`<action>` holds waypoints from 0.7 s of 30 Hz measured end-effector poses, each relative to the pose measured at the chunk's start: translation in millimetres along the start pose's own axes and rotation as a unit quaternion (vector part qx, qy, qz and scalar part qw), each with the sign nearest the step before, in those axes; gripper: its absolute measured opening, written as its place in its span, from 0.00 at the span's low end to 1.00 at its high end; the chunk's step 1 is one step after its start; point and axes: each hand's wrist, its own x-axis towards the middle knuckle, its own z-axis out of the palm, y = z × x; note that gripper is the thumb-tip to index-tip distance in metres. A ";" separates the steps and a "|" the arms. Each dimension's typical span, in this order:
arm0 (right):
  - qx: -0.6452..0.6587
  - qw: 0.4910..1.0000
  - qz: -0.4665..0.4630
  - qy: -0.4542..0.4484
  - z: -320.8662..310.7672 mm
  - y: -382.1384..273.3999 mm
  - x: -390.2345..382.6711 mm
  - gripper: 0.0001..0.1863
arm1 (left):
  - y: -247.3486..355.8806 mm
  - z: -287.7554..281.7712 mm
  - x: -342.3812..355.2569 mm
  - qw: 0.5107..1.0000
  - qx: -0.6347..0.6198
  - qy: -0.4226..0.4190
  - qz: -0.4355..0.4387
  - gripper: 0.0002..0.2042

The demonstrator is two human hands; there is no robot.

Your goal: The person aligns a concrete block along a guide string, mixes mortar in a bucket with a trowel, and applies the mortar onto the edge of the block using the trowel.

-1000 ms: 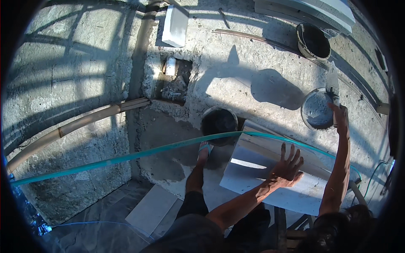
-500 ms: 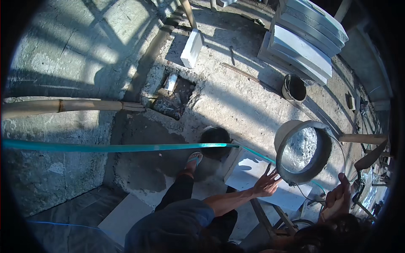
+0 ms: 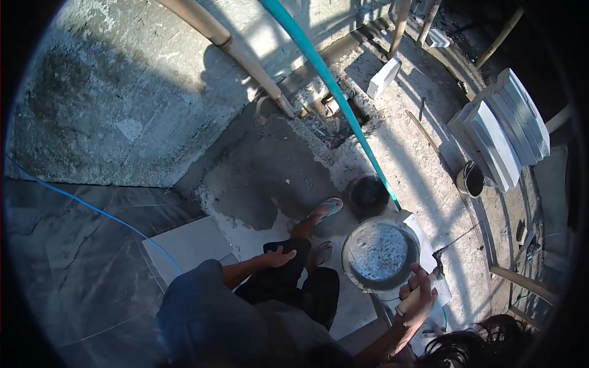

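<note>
My right hand point(image 3: 418, 299) is closed at the near right rim of a grey bucket point(image 3: 351, 270), apparently round its thin wire handle. Pale, lumpy wet mix point(image 3: 377, 250) fills much of the bucket. My left hand point(image 3: 279, 257) rests on my dark-trousered thigh, fingers stretched out and holding nothing. A white slab point(image 3: 420, 236) shows from behind the bucket's right side. Just beyond it stands a dark bucket point(image 3: 368, 195). My sandalled foot point(image 3: 325, 210) is on the floor to the left of both buckets.
A green hose point(image 3: 331, 80) crosses from the top towards the white slab. One bamboo pole point(image 3: 230, 46) slants along the rough wall. Past a rubble-filled pit point(image 3: 334, 122) stands a white block point(image 3: 384, 78). Stacked pale slabs point(image 3: 509, 129) and a small pail point(image 3: 470, 179) are at right.
The mix-filled bucket has moved left, closer to the dark bucket and my feet. My left hand has gone from beside it to my thigh. The view has turned.
</note>
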 end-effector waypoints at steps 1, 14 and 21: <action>-0.015 1.000 0.001 0.000 13.2 20.6 -6.1 0.18 | -8.5 12.3 -13.8 0.998 -0.021 0.037 0.042 0.50; -0.308 0.936 0.096 -0.142 139.9 229.9 -44.5 0.19 | -113.6 -1.1 -35.3 0.896 -0.306 0.254 0.196 0.34; -0.344 0.905 0.133 -0.212 245.4 359.5 -53.0 0.17 | -157.0 11.9 24.6 0.763 -0.604 -0.030 0.229 0.29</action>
